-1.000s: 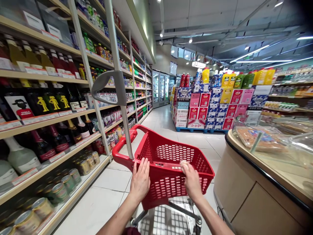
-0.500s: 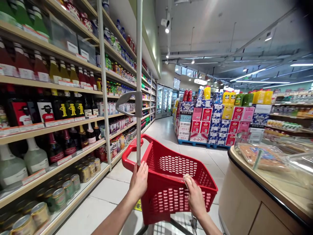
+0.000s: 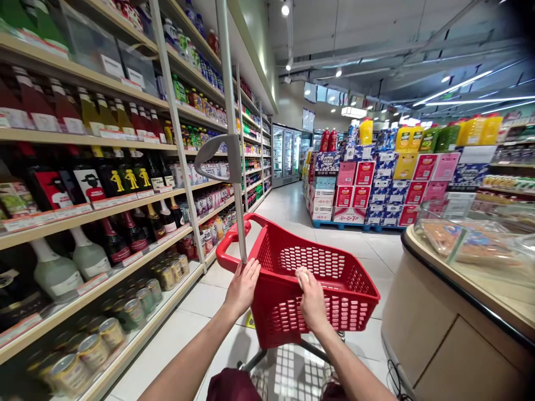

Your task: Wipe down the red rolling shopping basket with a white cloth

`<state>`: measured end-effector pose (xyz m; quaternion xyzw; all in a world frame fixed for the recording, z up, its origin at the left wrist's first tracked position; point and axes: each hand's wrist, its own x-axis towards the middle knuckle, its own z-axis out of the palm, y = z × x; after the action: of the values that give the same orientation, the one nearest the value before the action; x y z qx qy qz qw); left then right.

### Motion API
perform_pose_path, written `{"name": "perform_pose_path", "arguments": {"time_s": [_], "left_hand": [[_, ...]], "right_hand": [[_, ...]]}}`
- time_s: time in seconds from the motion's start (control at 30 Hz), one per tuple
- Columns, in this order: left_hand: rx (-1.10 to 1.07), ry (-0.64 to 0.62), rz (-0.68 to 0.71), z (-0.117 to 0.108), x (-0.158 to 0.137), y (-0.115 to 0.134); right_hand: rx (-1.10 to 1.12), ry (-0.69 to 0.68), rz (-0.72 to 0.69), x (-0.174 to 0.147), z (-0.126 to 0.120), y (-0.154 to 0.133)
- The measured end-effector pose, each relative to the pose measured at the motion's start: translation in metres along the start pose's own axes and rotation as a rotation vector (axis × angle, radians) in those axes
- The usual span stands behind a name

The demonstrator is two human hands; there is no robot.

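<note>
A red plastic shopping cart [image 3: 270,336] with a perforated basket stands right in front of me, its basket holding nothing that I can see. My left hand [image 3: 242,287] lies on the basket's near left corner, fingers stretched out and close together over the rim, beside the foot of a grey metal pole [image 3: 229,83]. Pinched in my right hand [image 3: 313,301] is a crumpled whitish cloth or tissue [image 3: 302,274], at the basket's near rim. A grey loop grip [image 3: 234,159] is fixed partway up the pole. The red cart handle [image 3: 225,259] curves out to the left.
Drink shelves [image 3: 104,209] with bottles and cans line the left side. A rounded counter [image 3: 434,312] with covered trays borders the right. Stacked drink cartons [image 3: 363,189] stand on a blue pallet ahead. Tiled floor [image 3: 284,209] runs towards glass-door fridges [image 3: 286,150].
My right hand has moved left along the basket's near rim with the whitish cloth or tissue. My left hand stays at the corner. The view has shifted slightly, and my legs now show below.
</note>
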<state>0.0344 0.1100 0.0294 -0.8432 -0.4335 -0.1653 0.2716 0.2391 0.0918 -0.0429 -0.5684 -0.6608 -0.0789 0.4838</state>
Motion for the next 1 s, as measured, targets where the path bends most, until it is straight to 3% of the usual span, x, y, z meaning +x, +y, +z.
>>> {"name": "perform_pose_path", "arguments": {"time_s": [0.07,0.27,0.4,0.47,0.53,0.6,0.7,0.8,0.9,1.0], "left_hand": [[-0.022,0.01,0.0,0.002,0.001,-0.002],[-0.07,0.005,-0.003,0.006,0.008,-0.008],[-0.127,0.069,0.043,0.001,0.003,-0.019],[-0.111,0.149,-0.041,0.0,-0.001,-0.025],[-0.053,0.207,-0.198,0.003,-0.003,-0.03],[0.004,0.193,-0.297,0.008,-0.003,-0.033],[0.037,0.13,-0.296,0.012,-0.004,-0.035],[0.028,0.145,-0.286,0.009,-0.008,-0.033],[-0.011,0.182,-0.247,0.006,-0.007,-0.018],[-0.051,0.149,-0.158,0.009,0.004,0.009]], "right_hand": [[0.022,0.01,0.036,0.002,0.003,-0.002],[0.159,-0.03,-0.057,0.024,0.037,-0.07],[0.124,-0.034,-0.038,0.025,0.028,-0.054],[0.114,-0.021,-0.009,0.026,0.024,-0.044],[0.12,-0.029,-0.008,0.03,0.029,-0.053],[0.132,-0.048,-0.042,0.037,0.043,-0.076],[0.115,-0.075,-0.126,0.042,0.055,-0.1],[0.047,-0.127,-0.158,0.036,0.041,-0.076],[-0.059,-0.083,-0.018,0.023,0.017,-0.032],[-0.117,-0.062,0.022,0.015,0.009,-0.016]]}}
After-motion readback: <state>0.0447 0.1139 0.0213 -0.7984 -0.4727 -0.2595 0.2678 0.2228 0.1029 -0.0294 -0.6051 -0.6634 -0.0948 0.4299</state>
